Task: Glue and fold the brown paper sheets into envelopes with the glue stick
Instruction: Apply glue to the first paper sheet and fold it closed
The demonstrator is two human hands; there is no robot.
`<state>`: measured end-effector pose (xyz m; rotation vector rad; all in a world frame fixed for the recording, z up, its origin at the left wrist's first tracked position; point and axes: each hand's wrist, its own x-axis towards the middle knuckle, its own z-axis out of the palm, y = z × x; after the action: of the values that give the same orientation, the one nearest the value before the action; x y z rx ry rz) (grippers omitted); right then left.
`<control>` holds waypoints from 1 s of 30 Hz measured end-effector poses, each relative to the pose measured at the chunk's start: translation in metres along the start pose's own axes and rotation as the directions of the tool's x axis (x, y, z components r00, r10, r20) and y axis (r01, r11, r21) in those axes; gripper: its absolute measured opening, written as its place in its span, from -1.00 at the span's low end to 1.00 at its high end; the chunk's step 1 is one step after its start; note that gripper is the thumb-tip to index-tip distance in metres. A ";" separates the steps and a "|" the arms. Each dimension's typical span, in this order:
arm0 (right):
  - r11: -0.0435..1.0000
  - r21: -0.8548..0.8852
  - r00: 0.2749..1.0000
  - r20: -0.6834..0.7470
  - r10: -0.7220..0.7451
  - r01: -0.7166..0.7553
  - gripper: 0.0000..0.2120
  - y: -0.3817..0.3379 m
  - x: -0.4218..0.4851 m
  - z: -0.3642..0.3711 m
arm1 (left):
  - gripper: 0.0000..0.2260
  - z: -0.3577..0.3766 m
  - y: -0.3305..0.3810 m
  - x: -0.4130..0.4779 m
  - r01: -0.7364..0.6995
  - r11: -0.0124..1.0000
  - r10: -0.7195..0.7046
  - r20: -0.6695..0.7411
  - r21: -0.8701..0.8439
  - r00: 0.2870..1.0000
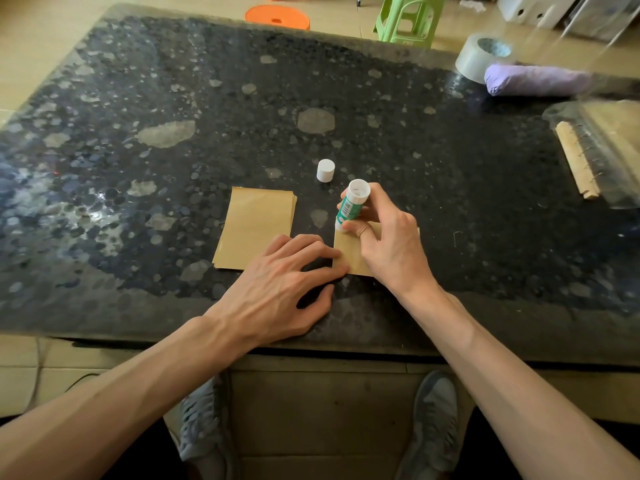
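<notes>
The person's right hand [388, 237] is gripping one glue stick [349, 206], fingers curled round it, its lower end meeting one brown sheet [348, 252] at the table's [173, 98] near middle. The left hand [277, 282] is pressing that sheet with straight fingers. One stack of brown sheets [254, 228] is lying just left, and one white cap [325, 170] is standing beyond.

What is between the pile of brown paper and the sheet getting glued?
In the head view, the left hand reaches across a strip of bare dark tabletop.
</notes>
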<state>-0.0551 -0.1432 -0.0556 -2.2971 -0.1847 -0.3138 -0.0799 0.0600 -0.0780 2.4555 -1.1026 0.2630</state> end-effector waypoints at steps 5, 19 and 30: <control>1.000 -0.012 1.000 -0.010 -0.004 0.004 -0.71 0.001 0.003 0.001 | -0.70 0.000 0.000 -0.001 -0.002 1.000 0.002 -0.002 0.001 1.000; 0.978 0.209 0.986 -0.163 0.040 -0.005 -0.76 -0.007 0.007 -0.002 | -0.67 0.001 0.000 0.000 -0.005 1.000 0.005 0.016 0.029 1.000; 0.976 0.194 0.994 0.077 0.082 -0.095 -0.70 0.000 -0.015 -0.027 | -0.60 0.000 0.003 0.001 -0.014 0.997 0.012 0.037 0.072 0.999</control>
<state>-0.0735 -0.1640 -0.0423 -2.1128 -0.1405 -0.1634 -0.0815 0.0570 -0.0769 2.5263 -1.1434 0.2678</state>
